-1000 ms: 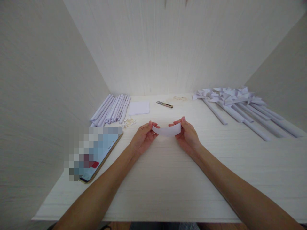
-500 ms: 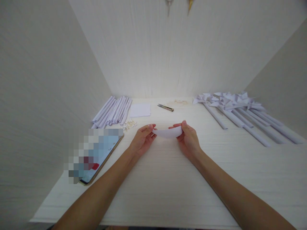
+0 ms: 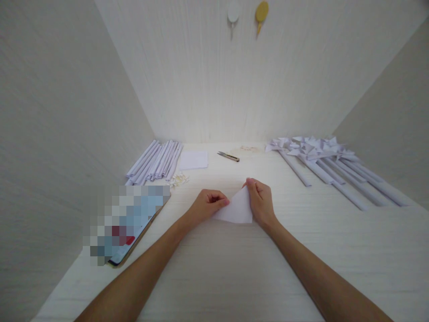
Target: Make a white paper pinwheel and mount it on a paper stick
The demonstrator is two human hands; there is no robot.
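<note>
Between my hands is a small white sheet of paper (image 3: pixel 236 210), its broad face turned toward me and its lower edge just above or on the table. My left hand (image 3: pixel 209 205) pinches its left side between thumb and forefinger. On the other side, my right hand (image 3: pixel 260 199) grips the paper's right edge, thumb uppermost. Part of the sheet is hidden behind the fingers. Beyond my hands lies a pair of thread snips (image 3: pixel 228 156), and to its left a stack of white paper squares (image 3: pixel 193 159).
Rolled paper tubes (image 3: pixel 157 161) lie at the back left, with small pale bits (image 3: pixel 179 180) beside them. A phone (image 3: pixel 144 230) rests on the left. Paper pinwheels on tube sticks (image 3: pixel 315 150) are heaped at the right. Two hooks, white (image 3: pixel 233 12) and yellow (image 3: pixel 262 12), hang on the back wall.
The paper has gone from a bowed strip seen edge-on to a face turned toward me. Both hands are lower in view, and the left has moved right, closer to the right hand.
</note>
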